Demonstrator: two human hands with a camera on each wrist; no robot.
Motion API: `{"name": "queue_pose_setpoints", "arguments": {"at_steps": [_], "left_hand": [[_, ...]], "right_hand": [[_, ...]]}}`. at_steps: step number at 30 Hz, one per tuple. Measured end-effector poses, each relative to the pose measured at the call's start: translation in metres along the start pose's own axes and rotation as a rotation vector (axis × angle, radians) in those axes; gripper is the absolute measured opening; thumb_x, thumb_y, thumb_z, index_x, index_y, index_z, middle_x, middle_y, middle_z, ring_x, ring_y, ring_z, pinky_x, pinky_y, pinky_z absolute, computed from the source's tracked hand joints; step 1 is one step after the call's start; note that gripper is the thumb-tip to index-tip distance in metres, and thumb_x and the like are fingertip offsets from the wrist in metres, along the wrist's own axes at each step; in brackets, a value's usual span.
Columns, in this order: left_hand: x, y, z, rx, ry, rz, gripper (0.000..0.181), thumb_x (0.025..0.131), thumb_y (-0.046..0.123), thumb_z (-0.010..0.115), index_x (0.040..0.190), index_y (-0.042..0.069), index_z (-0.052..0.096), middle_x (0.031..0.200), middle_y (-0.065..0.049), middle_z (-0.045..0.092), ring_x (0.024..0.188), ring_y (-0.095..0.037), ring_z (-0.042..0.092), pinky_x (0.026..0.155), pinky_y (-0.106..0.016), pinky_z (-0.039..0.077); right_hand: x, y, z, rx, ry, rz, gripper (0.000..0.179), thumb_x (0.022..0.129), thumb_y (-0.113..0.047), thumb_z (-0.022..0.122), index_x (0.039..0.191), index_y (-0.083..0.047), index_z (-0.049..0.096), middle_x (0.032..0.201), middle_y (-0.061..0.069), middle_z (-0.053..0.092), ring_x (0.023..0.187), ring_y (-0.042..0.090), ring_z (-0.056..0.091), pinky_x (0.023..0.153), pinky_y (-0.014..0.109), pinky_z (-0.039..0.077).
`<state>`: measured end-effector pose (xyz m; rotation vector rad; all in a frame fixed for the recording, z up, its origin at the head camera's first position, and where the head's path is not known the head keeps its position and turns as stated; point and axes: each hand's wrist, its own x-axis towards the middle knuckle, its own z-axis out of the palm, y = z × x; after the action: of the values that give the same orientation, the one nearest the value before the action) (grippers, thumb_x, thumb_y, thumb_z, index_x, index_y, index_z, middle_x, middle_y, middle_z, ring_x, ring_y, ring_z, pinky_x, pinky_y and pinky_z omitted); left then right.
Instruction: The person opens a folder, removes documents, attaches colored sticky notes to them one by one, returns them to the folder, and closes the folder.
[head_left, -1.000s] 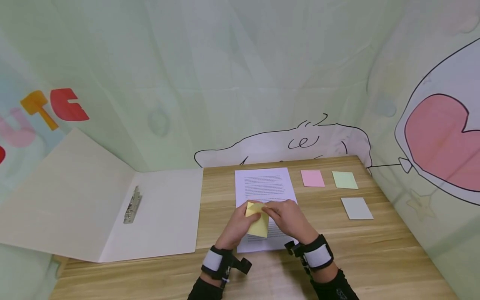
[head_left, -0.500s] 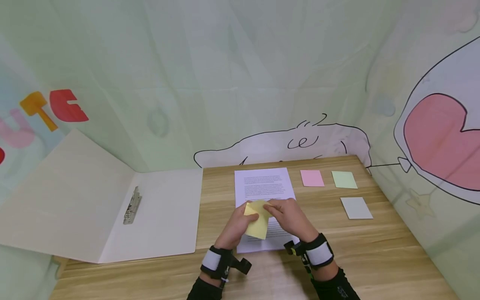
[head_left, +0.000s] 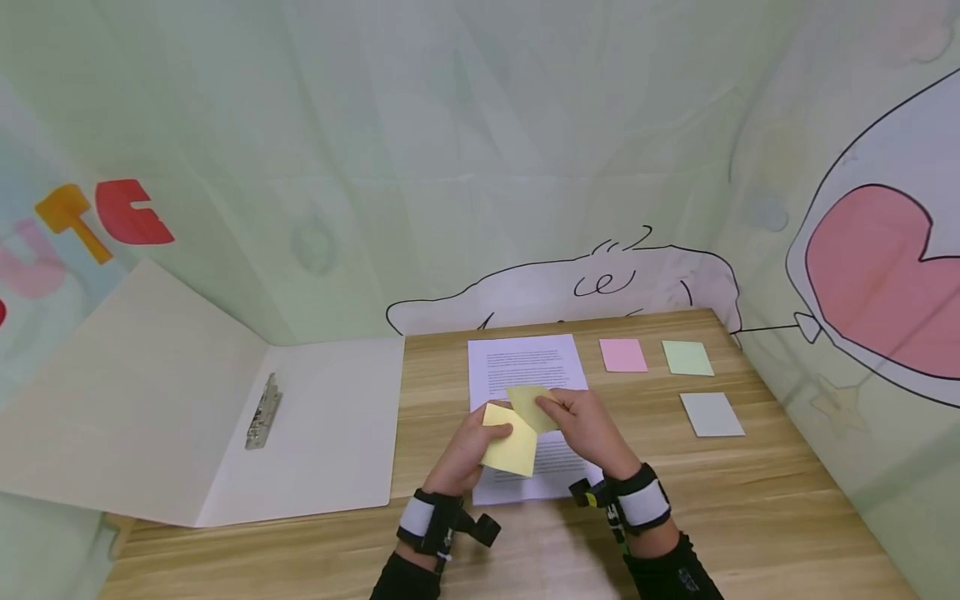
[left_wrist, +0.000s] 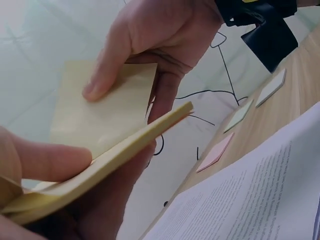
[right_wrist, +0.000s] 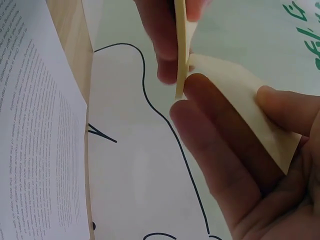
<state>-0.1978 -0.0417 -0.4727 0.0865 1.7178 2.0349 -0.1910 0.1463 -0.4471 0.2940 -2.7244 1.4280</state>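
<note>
Directly under left thumb (head_left: 498, 431), yellow pad (head_left: 515, 450)

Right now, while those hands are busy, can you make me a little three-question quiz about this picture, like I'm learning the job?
1. What do the right fingers pinch?
2. True or false: the white clip folder stands open.
3. Which sticky pad lying on the wood-grain tabletop is nearest the person: A) pink, B) green, C) white?

Key:
1. A thin yellow sticky note.
2. True.
3. C, the white sticky pad.
</note>
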Motion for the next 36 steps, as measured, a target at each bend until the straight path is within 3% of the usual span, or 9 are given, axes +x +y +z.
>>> {"name": "queue_pose_setpoints", "arguments": {"at_steps": [3,9,14,20,27,34,36], "left_hand": [[0.001,-0.001,-0.002,-0.013,0.009,0.003,0.037,0.093,0.003,0.048,0.129,-0.005,0.046,0.104,-0.011,0.059,0.085,-0.015,0.061,0.070,-0.029,0.052],[0.001,0.000,-0.001,0.058,0.040,0.025,0.033,0.092,0.001,0.049,0.124,-0.003,0.051,0.103,-0.011,0.058,0.081,-0.016,0.059,0.067,-0.028,0.050],[-0.001,0.003,0.000,0.180,0.103,0.053,0.030,0.091,0.002,0.048,0.121,-0.001,0.054,0.101,-0.012,0.059,0.076,-0.017,0.059,0.063,-0.028,0.048],[-0.004,0.005,-0.007,0.347,0.180,0.057,0.031,0.091,0.006,0.046,0.120,0.002,0.056,0.094,-0.010,0.060,0.070,-0.018,0.056,0.059,-0.026,0.043],[-0.037,0.009,-0.035,0.542,0.233,0.085,0.034,0.086,0.002,0.047,0.119,0.002,0.053,0.087,-0.010,0.055,0.065,-0.019,0.052,0.055,-0.029,0.042],[-0.074,-0.004,-0.075,0.674,0.298,0.028,0.023,0.083,0.000,0.059,0.106,0.005,0.058,0.084,-0.007,0.055,0.067,-0.019,0.052,0.056,-0.031,0.042],[-0.081,-0.008,-0.084,0.718,0.306,0.035,0.019,0.082,0.001,0.063,0.100,0.006,0.061,0.092,-0.008,0.059,0.075,-0.020,0.053,0.062,-0.031,0.042]], "right_hand": [[0.000,0.001,-0.003,0.022,0.018,0.032,0.034,0.096,-0.026,0.056,0.067,-0.009,0.061,0.054,-0.006,0.031,0.048,0.010,0.030,0.045,0.022,0.025],[0.000,0.001,-0.006,0.046,0.063,0.046,0.037,0.096,-0.022,0.057,0.062,-0.006,0.052,0.053,-0.005,0.027,0.048,0.010,0.027,0.045,0.022,0.022],[0.000,0.002,-0.011,0.058,0.164,0.072,0.036,0.095,-0.025,0.058,0.066,-0.004,0.056,0.053,-0.005,0.029,0.049,0.011,0.030,0.045,0.023,0.024],[0.000,0.008,-0.022,0.020,0.289,0.070,0.045,0.094,-0.024,0.060,0.057,-0.008,0.040,0.052,-0.005,0.027,0.049,0.012,0.029,0.046,0.023,0.022],[0.001,0.014,-0.022,-0.018,0.287,0.054,0.046,0.093,-0.022,0.061,0.056,-0.009,0.039,0.052,-0.004,0.027,0.048,0.012,0.028,0.045,0.023,0.021],[0.003,0.012,-0.020,-0.024,0.258,0.042,0.042,0.094,-0.021,0.061,0.057,-0.009,0.043,0.052,-0.004,0.028,0.048,0.012,0.029,0.046,0.023,0.021],[0.003,0.012,-0.019,-0.022,0.245,0.043,0.040,0.094,-0.021,0.060,0.058,-0.009,0.046,0.052,-0.005,0.029,0.047,0.012,0.029,0.045,0.023,0.021]]}}
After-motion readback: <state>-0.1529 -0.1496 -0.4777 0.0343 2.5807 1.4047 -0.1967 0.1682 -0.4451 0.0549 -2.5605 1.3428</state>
